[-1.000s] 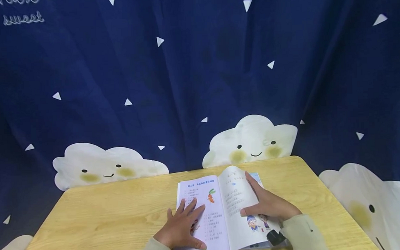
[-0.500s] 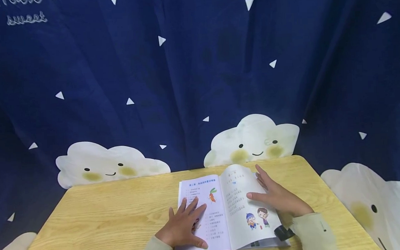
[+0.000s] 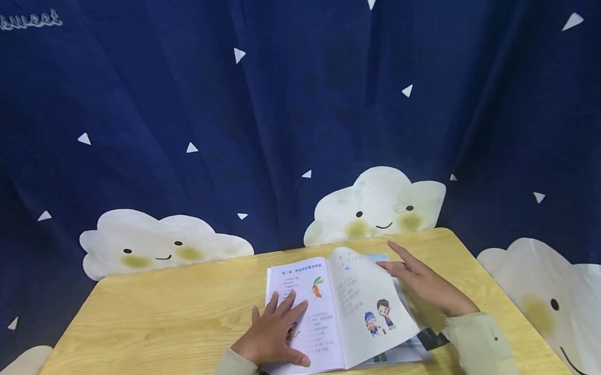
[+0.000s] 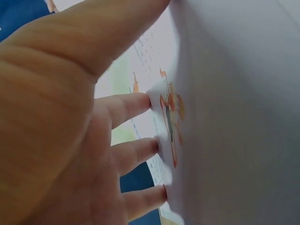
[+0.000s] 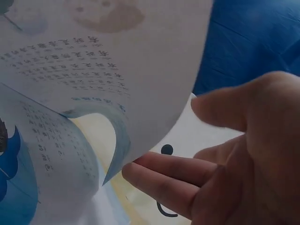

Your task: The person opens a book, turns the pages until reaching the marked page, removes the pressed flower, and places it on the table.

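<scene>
An open book [image 3: 307, 366] lies at the table's front, with Chinese text and a carrot drawing on its left page. Across that page my left hand [image 3: 274, 333] rests with spread fingers, holding nothing; in the left wrist view its fingertips [image 4: 149, 145] press on the paper. The right-hand leaf [image 3: 359, 312], with two cartoon children on it, is raised and bent, baring part of a bluish page [image 3: 405, 349] beneath. My right hand [image 3: 428, 285] is at its upper outer edge, fingers extended. In the right wrist view, straight fingertips [image 5: 129, 171] touch the curling leaf's edge, thumb apart from them.
The book lies on a light wooden table [image 3: 161, 319]. Behind hangs a dark blue curtain [image 3: 278, 127] with white triangles and smiling clouds [image 3: 380, 207]. Dark straps [image 3: 432, 338] sit at the wrists, below beige sleeves [image 3: 477, 341].
My right hand has moved from lying on the right-hand leaf to its upper outer edge. The leaf's outer side has risen, showing more beneath. My left hand has stayed on the left page.
</scene>
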Demonstrator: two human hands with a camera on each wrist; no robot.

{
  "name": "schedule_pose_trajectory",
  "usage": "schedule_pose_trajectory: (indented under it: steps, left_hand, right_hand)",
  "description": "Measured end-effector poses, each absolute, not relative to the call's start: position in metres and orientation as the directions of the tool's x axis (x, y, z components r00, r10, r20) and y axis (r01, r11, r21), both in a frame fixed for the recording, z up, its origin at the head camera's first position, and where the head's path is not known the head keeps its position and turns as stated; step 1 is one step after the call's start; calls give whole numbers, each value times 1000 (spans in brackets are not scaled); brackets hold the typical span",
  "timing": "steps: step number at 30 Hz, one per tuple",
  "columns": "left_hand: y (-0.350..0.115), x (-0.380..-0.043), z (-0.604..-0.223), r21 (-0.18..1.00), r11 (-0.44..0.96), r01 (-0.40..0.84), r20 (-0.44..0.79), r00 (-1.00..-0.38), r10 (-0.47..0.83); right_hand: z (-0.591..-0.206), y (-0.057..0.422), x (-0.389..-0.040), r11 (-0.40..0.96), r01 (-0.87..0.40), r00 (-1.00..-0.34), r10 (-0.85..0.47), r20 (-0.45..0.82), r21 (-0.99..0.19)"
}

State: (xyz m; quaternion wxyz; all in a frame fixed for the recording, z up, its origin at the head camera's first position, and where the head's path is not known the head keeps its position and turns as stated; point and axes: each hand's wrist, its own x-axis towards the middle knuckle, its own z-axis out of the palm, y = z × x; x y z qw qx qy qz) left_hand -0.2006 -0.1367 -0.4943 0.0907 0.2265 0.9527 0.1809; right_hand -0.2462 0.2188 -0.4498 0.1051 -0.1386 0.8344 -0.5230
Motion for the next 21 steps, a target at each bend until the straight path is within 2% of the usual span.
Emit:
schedule_pose_trajectory:
  steps: [4, 12, 21]
  left_hand:
    - [-138, -202, -494, 390, 833, 392, -102, -881, 463]
    - [-141, -199, -492, 374, 842, 390, -108, -883, 457]
    - [-138, -201, -491, 384, 834, 397, -106, -878, 467]
  right_hand:
    - [-449, 221, -247, 405, -151, -932, -362, -7, -902]
    - [-451, 220, -247, 296, -256, -881, -464, 96, -920]
    - [-449, 219, -248, 380, -275, -903, -417, 102, -883]
